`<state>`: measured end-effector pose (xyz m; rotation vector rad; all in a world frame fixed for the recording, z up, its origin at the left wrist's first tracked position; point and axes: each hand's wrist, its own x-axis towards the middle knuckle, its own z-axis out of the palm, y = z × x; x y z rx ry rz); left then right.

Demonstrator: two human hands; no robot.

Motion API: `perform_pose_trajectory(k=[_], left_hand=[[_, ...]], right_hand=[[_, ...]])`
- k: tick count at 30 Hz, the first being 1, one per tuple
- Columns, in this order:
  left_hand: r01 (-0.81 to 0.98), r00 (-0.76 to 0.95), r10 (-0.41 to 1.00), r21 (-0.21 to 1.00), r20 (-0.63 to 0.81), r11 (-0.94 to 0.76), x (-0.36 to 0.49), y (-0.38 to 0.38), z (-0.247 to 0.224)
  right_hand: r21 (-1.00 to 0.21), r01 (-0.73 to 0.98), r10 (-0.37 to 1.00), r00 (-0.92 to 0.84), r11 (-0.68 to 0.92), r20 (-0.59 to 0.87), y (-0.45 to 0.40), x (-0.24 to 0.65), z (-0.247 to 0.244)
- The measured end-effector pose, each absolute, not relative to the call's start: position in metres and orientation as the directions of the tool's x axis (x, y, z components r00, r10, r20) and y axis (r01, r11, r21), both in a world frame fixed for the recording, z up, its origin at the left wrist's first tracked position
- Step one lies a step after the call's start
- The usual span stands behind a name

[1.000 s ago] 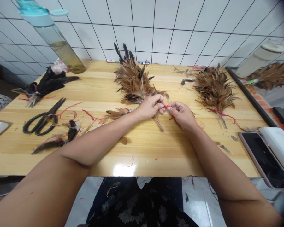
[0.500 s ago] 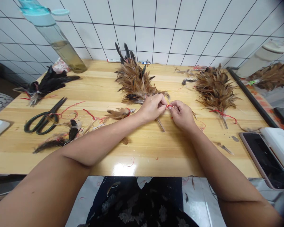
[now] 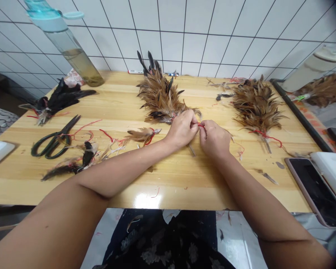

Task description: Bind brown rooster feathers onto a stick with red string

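Observation:
Between my two hands a short piece of red string [image 3: 199, 124] shows at the fingertips. My left hand [image 3: 183, 129] is closed in a pinch on it, just below the base of a brown feather bundle [image 3: 159, 95] with dark tips. My right hand [image 3: 215, 138] is closed on the string's other side, with its knuckles up and its fingers mostly hidden. Under my left hand a thin stick [image 3: 192, 150] pokes out toward me. A small tied feather tuft [image 3: 141, 135] lies left of my left wrist.
Black scissors [image 3: 55, 140], black feathers [image 3: 58, 99] and red string scraps lie left on the wooden table [image 3: 168, 179]. A blue-topped bottle [image 3: 78, 58] stands behind. To the right are another feather bundle [image 3: 256, 104], a phone [image 3: 315, 186] and a white case [image 3: 332, 173].
My right hand has turned knuckles up and its fingers have curled in. My left fingers are curled more tightly. The red string between them has shifted only slightly.

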<state>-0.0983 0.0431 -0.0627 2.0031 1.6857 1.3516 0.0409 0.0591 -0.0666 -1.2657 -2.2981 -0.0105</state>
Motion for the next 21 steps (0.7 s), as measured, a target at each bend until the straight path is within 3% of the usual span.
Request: perform_pose_trajectory(k=[3,6,12,15,21], left_hand=[[0.658,-0.066,0.853,0.665,0.518,-0.353,-0.100,0.044,-0.065],[0.637,-0.037,0.852,0.670,0.522,-0.383,-0.105,0.045,-0.067],[0.612,0.018,0.838,0.657,0.545,-0.440,-0.111,0.046,-0.066],[0.598,0.035,0.838,0.660,0.545,-0.454,-0.110,0.045,-0.066],[0.572,0.062,0.839,0.670,0.541,-0.474,-0.108,0.042,-0.065]], right_hand=[[-0.323,0.768,0.813,-0.412,0.553,0.412,0.060,0.042,-0.067],[-0.508,0.673,0.842,-0.400,0.538,0.361,0.067,0.046,-0.069],[-0.899,0.314,0.875,-0.464,0.305,0.135,0.083,0.061,-0.063],[-0.957,0.218,0.873,-0.483,0.190,0.063,0.089,0.070,-0.056],[-0.983,0.185,0.845,-0.529,0.023,-0.080,0.096,0.079,-0.055]])
